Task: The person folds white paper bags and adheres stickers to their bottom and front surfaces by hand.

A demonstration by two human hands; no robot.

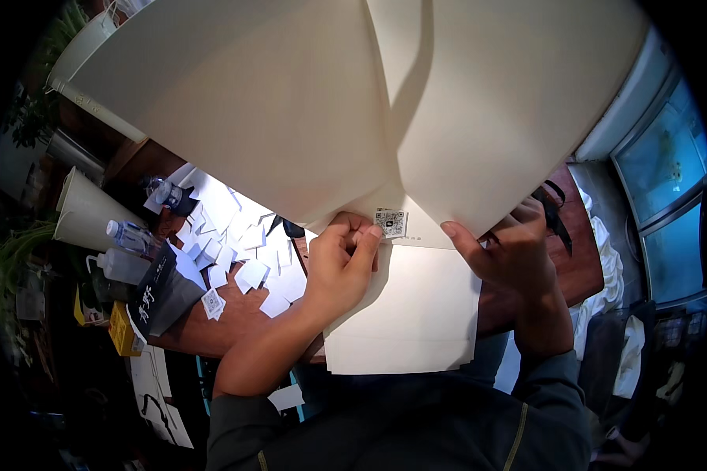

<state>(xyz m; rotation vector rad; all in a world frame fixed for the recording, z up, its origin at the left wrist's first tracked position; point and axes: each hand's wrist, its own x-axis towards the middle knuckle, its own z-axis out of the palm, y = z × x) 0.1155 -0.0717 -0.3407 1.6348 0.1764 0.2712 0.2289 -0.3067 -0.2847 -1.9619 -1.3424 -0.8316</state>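
Observation:
A large cream paper sheet [291, 102], creased down its middle, is raised before me and fills the upper view. At its lower middle is a small white label [390, 223] with a black square code. My left hand [342, 259] is closed, its thumb at the label's left edge, fingers curled against the sheet; the exact grip is partly hidden. My right hand [517, 245] pinches the sheet's lower right edge, thumb in front and fingers behind. Below the hands, a stack of cream sheets [404, 314] lies at the table's near edge.
Many loose white paper pieces [271, 259] cover the left of the brown table [236, 322]. Beside them are a clear bottle [133, 237], a white squeeze bottle [122, 265], a black bag [165, 290] and a yellow box [126, 330]. A glass-fronted cabinet [668, 196] stands right.

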